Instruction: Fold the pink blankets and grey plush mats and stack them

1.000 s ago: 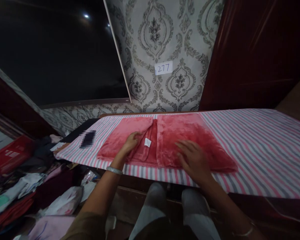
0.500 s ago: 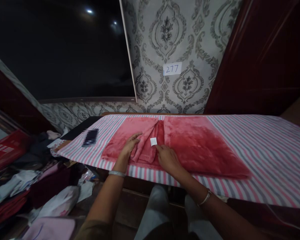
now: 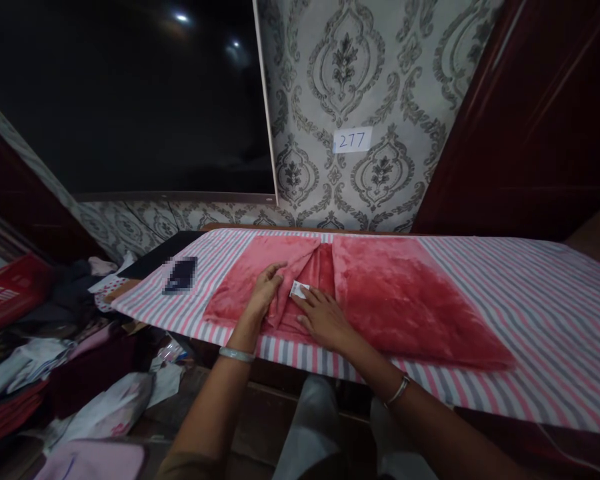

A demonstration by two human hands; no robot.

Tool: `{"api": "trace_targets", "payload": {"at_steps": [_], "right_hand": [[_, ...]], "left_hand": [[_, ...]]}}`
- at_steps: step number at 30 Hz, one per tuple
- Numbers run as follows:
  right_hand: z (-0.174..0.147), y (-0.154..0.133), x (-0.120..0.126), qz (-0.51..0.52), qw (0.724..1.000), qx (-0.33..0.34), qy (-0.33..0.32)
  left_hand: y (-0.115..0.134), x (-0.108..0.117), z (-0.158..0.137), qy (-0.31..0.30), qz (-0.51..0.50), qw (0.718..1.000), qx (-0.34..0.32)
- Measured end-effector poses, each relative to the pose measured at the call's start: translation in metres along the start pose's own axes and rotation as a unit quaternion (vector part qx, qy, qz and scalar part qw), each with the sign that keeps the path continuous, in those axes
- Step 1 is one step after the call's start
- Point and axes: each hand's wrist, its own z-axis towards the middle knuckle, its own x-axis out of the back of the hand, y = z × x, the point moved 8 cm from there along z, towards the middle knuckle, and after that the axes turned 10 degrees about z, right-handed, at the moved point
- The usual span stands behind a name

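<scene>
A red plush blanket (image 3: 405, 300) lies folded on a striped cloth, its two sides turned in toward a narrow gap. My left hand (image 3: 266, 288) grips the turned-back edge of the left fold, fingers bent over the fabric. Just right of it, a small white label (image 3: 299, 289) with faint print sits on the blanket. My right hand (image 3: 326, 321) rests on the plush with its fingers apart, the fingertips touching the label's lower right side.
Pink, white and grey stripes mark the cloth (image 3: 540, 313) over the table. A pixelated dark object (image 3: 181, 275) lies at its left. Behind stands a large black screen (image 3: 130, 100) beside patterned wallpaper. Clothes and bags (image 3: 105, 407) are heaped at the lower left.
My right hand has moved left and spread its fingers over the fabric by the label. The label has shifted left and tilted. My left hand has closed in on the fold's edge.
</scene>
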Motion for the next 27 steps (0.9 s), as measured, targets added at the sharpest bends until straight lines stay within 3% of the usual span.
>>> {"api": "trace_targets", "payload": {"at_steps": [5,6,10,11,14,17,20,22,24,27], "right_hand": [[0.003,-0.001,0.004,-0.006,1.000,0.000,-0.001],[0.004,-0.002,0.005,-0.006,1.000,0.002,-0.001],[-0.002,-0.006,0.011,0.013,0.999,0.031,-0.004],[-0.007,-0.008,0.014,0.023,0.999,0.044,-0.010],[-0.020,-0.006,0.030,0.050,0.998,0.035,-0.013],[-0.020,0.004,0.058,0.067,0.996,-0.025,0.057],[-0.006,0.006,0.074,0.084,0.986,-0.013,0.142],[0.007,0.009,0.065,0.088,0.987,0.001,0.136],[0.017,0.019,0.041,0.082,0.993,-0.011,0.078],[0.019,0.033,0.011,0.067,0.997,-0.031,0.017]], "left_hand": [[0.033,0.009,0.000,0.045,0.052,0.996,-0.060],[0.038,0.004,-0.001,0.029,0.058,0.995,-0.070],[0.041,-0.028,-0.010,-0.131,0.056,0.985,-0.093],[0.039,-0.030,-0.010,-0.141,0.057,0.984,-0.096],[0.032,-0.023,-0.008,-0.073,0.126,0.982,-0.119],[0.026,-0.041,-0.016,-0.075,0.283,0.943,-0.157],[0.015,-0.070,-0.030,-0.103,0.406,0.895,-0.155],[0.011,-0.076,-0.035,-0.103,0.422,0.887,-0.153],[0.009,-0.070,-0.035,-0.113,0.388,0.899,-0.170],[0.004,-0.028,-0.021,-0.076,0.311,0.928,-0.190]]}}
